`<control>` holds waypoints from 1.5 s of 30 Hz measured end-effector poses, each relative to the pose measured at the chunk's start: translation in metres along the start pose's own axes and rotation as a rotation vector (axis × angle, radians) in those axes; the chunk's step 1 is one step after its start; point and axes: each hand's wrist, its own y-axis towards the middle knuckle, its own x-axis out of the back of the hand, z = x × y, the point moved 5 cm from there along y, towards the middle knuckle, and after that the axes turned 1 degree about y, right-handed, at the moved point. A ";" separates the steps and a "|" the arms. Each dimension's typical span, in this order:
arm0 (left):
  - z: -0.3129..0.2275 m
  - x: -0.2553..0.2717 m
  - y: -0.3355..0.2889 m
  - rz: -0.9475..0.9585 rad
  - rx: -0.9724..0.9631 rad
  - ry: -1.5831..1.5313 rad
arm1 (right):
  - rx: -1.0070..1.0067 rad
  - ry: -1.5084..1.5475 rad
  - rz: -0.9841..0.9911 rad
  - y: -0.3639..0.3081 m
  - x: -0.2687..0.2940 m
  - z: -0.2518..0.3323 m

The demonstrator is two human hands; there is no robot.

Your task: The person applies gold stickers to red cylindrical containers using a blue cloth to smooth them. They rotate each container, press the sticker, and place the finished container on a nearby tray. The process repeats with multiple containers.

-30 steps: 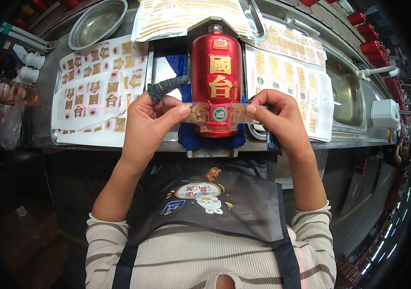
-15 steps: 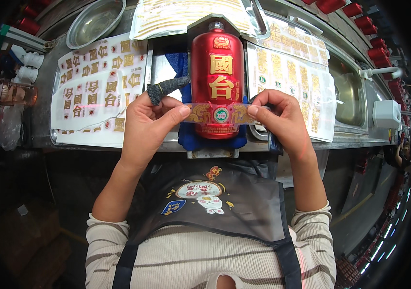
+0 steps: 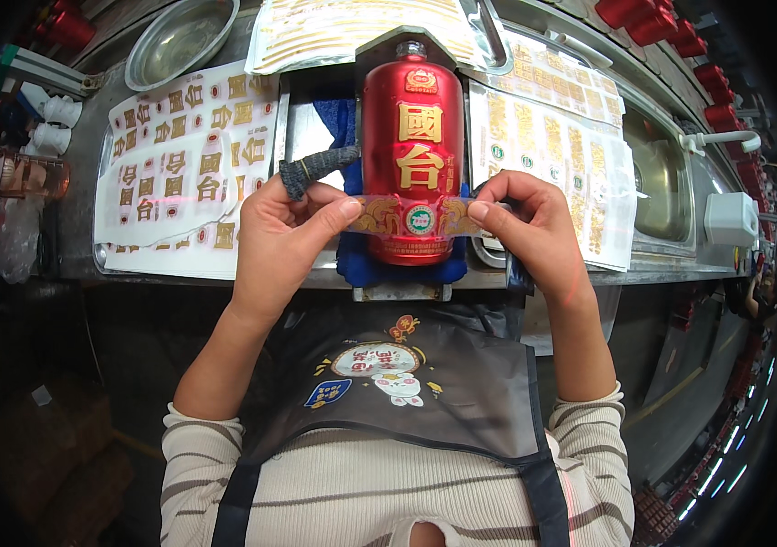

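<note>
A glossy red bottle (image 3: 413, 118) with raised gold characters lies on its back on a blue cloth pad (image 3: 352, 267), its neck pointing away from me. Across its lower part stretches a clear decal strip (image 3: 420, 218) with gold patterns and a green-and-white round emblem. My left hand (image 3: 293, 223) pinches the strip's left end between thumb and fingers; a dark grey knitted cot covers its index finger, which points at the bottle's side. At the other end, my right hand (image 3: 530, 223) pinches the strip the same way. Whether the strip's middle touches the bottle I cannot tell.
Decal sheets (image 3: 169, 164) with gold characters lie left, and more gold sheets (image 3: 557, 169) lie right. A metal bowl (image 3: 181, 44) stands far left. Striped gold sheets (image 3: 365, 27) lie behind the bottle. At right are a sink (image 3: 662, 178), a white tap (image 3: 721, 139) and a white jug (image 3: 731, 217).
My hands hold almost the same place, the strip still pulled across the bottle. Several red bottles at the far right edge have shifted slightly.
</note>
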 end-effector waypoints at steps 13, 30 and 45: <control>0.001 0.000 0.002 0.015 0.021 -0.005 | 0.005 -0.013 0.012 0.002 -0.001 -0.002; 0.002 0.007 0.009 -0.079 -0.164 0.350 | 0.178 -0.131 -0.314 0.002 0.014 -0.020; 0.014 -0.018 0.013 0.237 -0.054 0.022 | 0.167 0.145 -0.090 0.010 -0.023 -0.020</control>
